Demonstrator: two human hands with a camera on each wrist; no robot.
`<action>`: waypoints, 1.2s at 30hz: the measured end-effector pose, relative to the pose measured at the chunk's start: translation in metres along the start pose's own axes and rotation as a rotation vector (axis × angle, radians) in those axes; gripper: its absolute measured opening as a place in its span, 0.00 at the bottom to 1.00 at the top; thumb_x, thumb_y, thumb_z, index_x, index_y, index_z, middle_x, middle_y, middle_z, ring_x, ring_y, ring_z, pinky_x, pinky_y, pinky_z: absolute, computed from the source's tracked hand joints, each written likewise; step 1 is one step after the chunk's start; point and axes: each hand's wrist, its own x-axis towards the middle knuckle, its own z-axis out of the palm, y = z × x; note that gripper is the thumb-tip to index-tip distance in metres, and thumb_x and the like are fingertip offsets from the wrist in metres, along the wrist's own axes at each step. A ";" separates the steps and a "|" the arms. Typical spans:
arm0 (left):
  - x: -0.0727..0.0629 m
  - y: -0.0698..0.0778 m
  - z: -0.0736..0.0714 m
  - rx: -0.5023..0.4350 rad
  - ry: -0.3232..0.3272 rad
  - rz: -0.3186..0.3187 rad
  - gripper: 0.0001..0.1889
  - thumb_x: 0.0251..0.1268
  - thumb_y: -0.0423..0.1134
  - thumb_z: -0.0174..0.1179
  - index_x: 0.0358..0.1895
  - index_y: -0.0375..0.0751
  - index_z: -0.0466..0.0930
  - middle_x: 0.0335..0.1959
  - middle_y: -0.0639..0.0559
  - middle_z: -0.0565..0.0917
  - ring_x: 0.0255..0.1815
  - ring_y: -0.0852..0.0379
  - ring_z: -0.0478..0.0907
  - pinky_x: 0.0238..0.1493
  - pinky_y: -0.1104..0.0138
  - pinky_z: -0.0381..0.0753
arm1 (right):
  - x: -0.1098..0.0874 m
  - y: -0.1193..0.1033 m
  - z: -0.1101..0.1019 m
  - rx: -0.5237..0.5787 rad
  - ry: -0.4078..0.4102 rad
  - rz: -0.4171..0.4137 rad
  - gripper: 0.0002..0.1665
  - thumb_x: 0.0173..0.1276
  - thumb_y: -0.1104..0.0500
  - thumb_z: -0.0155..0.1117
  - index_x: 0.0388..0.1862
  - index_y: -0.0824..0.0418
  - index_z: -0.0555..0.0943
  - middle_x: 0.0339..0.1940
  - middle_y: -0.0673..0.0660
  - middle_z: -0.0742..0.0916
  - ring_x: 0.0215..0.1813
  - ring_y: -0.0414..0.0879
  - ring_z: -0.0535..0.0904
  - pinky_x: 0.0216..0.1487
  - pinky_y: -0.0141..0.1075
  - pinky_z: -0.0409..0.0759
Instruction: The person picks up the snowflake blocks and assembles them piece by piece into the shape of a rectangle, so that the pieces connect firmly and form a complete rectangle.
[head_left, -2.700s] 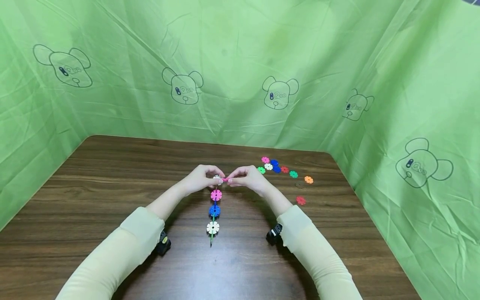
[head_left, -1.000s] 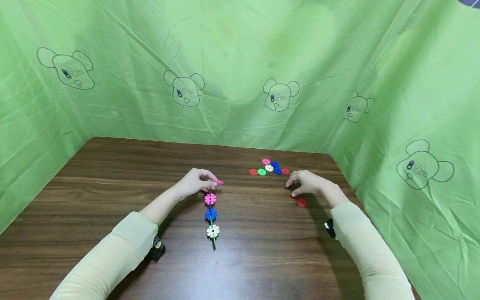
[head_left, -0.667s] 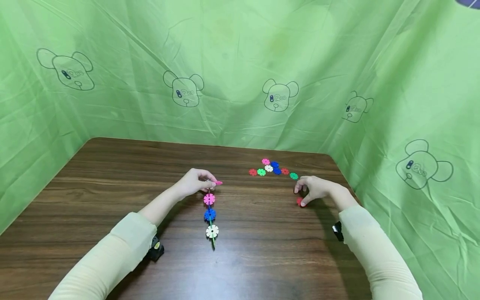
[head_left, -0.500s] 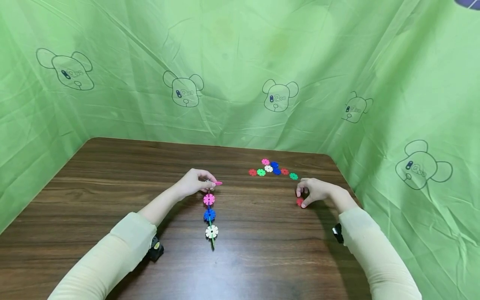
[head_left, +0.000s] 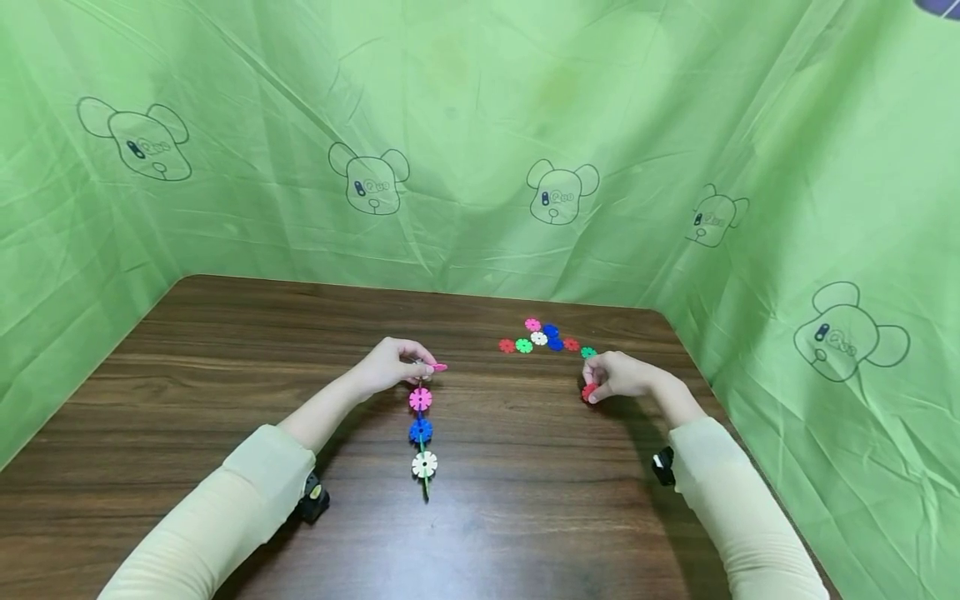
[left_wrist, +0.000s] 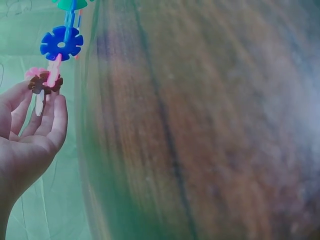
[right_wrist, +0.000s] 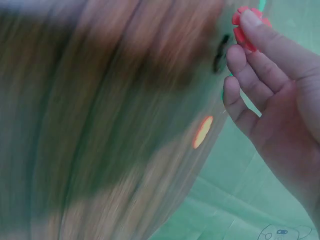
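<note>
My left hand [head_left: 393, 364] pinches the far end of a chain of slotted plastic snowflake discs, hanging toward me. A pink disc [head_left: 439, 367] pokes out flat past its fingertips. Below come another pink disc [head_left: 420, 399], a blue disc [head_left: 421, 431] and a white disc [head_left: 424, 464], with edge-on green pieces between. In the left wrist view a brown disc [left_wrist: 45, 84] sits by the fingertips. Off to the right, my right hand [head_left: 621, 374] pinches a red snowflake disc [right_wrist: 243, 37] between thumb and forefinger, close above the table.
Loose discs lie at the back right of the wooden table [head_left: 300, 325]: a red one [head_left: 507, 345], a light green one [head_left: 523, 345], a white one [head_left: 538, 337] and several more. An orange disc [right_wrist: 203, 132] lies near the right hand. Green cloth [head_left: 465, 233] surrounds the table.
My right hand has left the chain, moved right and taken hold of the red disc, now shifting it slightly back and left. My left hand keeps the chain, moved slightly left.
</note>
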 end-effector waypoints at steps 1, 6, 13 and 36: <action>0.000 0.000 0.000 -0.001 0.002 0.005 0.10 0.59 0.34 0.64 0.41 0.32 0.82 0.35 0.36 0.85 0.32 0.53 0.81 0.40 0.55 0.82 | 0.002 -0.003 0.000 0.027 0.019 0.003 0.13 0.54 0.61 0.73 0.30 0.60 0.75 0.24 0.47 0.82 0.30 0.39 0.76 0.34 0.32 0.73; -0.001 0.003 0.002 -0.006 0.011 0.012 0.10 0.59 0.35 0.65 0.41 0.33 0.82 0.35 0.34 0.84 0.35 0.43 0.81 0.43 0.50 0.81 | 0.014 -0.019 0.003 0.194 0.092 -0.028 0.10 0.59 0.62 0.70 0.34 0.61 0.75 0.28 0.53 0.85 0.31 0.47 0.81 0.36 0.45 0.80; -0.002 0.007 0.004 -0.013 0.002 0.016 0.09 0.59 0.34 0.64 0.41 0.34 0.83 0.38 0.31 0.83 0.38 0.39 0.79 0.44 0.51 0.80 | 0.035 -0.045 0.013 0.346 0.235 -0.086 0.08 0.64 0.62 0.65 0.39 0.62 0.77 0.31 0.57 0.85 0.31 0.49 0.81 0.38 0.56 0.79; -0.004 0.026 0.007 -0.007 0.022 0.066 0.09 0.61 0.34 0.63 0.43 0.34 0.83 0.41 0.35 0.85 0.40 0.38 0.81 0.46 0.45 0.77 | 0.083 -0.137 0.050 0.869 0.565 -0.086 0.11 0.63 0.65 0.65 0.42 0.67 0.75 0.28 0.54 0.86 0.27 0.43 0.83 0.33 0.41 0.84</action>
